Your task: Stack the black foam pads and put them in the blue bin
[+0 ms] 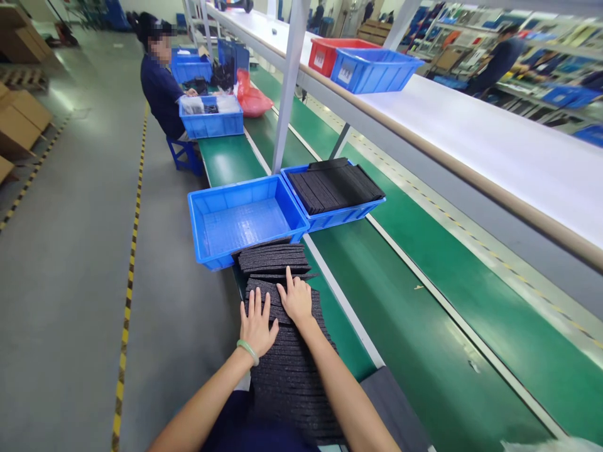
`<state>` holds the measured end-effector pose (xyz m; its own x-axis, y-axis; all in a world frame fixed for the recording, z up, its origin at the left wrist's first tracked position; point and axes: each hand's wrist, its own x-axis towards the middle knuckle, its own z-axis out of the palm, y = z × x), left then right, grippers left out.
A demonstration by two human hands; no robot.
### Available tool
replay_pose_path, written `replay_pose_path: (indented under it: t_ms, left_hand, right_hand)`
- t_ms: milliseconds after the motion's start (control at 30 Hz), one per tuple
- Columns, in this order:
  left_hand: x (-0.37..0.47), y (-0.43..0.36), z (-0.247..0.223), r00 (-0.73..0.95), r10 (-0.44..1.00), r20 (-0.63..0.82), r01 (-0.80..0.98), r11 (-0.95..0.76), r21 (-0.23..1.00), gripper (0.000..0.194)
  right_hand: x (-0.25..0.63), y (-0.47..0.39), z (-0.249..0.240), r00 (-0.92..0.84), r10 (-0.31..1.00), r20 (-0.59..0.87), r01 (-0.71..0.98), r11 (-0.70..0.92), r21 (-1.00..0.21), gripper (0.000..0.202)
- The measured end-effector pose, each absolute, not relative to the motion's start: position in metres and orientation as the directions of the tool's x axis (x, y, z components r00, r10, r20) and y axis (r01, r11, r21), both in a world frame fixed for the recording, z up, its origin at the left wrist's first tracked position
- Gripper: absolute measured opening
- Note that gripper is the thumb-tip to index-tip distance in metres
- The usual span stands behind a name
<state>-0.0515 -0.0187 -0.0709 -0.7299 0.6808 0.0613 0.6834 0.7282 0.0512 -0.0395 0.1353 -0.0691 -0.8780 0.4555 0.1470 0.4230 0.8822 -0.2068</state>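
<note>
A long row of black foam sheets (pixel 289 383) stretches along the green bench in front of my body. My left hand (pixel 257 329) rests on the row's left side with its fingers spread, a pale green bangle on its wrist. My right hand (pixel 298 300) lies on the sheets' right side, index finger stretched forward and the other fingers partly curled. Just beyond my fingertips, a separate bunch of foam sheets (pixel 273 257) leans near a blue bin (pixel 200 229) with a bare bottom. To its right, another blue bin (pixel 342 218) holds packed black foam sheets.
A white shelf (pixel 471 138) on posts overhangs the right side, carrying a red bin (pixel 320 56) and a blue bin (pixel 377 72). Green conveyor belts (pixel 400 301) run alongside. Farther up the line a person (pixel 162 94) sits by a filled blue bin (pixel 211 125).
</note>
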Motion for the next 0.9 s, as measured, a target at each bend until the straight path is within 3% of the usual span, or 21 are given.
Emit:
replay_pose_path:
  t_ms: [133,300,400,600,733,900]
  left_hand:
    - [-0.051,-0.018,-0.072,-0.731,0.678,0.083,0.682,0.730,0.043,0.066]
    - [-0.052,-0.018,-0.074,-0.727,0.680,0.091,0.685,0.727,0.047,0.067]
    - [-0.051,-0.018,-0.073,-0.726,0.680,0.098,0.686,0.726,0.045,0.066]
    - [-0.050,-0.018,-0.071,-0.728,0.677,0.109,0.684,0.728,0.049,0.065]
    - [-0.051,-0.018,-0.071,-0.731,0.677,0.087,0.682,0.729,0.051,0.065]
    - [-0.051,-0.019,-0.072,-0.733,0.676,0.077,0.680,0.731,0.058,0.065]
  right_hand:
    - [-0.046,0.137,-0.071,-0.871,0.470,0.142,0.445,0.878,-0.177,0.057]
    - [-0.043,0.137,-0.066,-0.846,0.490,0.213,0.453,0.869,-0.201,0.036]
    - [-0.047,0.142,-0.065,-0.876,0.416,0.245,0.367,0.903,-0.224,0.031]
    - [-0.053,0.153,-0.072,-0.939,0.280,0.199,0.230,0.943,-0.241,0.037]
    - [-0.051,0.152,-0.075,-0.924,0.311,0.224,0.248,0.931,-0.269,0.041]
    - [-0.064,0.156,-0.068,-0.920,0.386,0.066,0.360,0.901,-0.242,0.059]
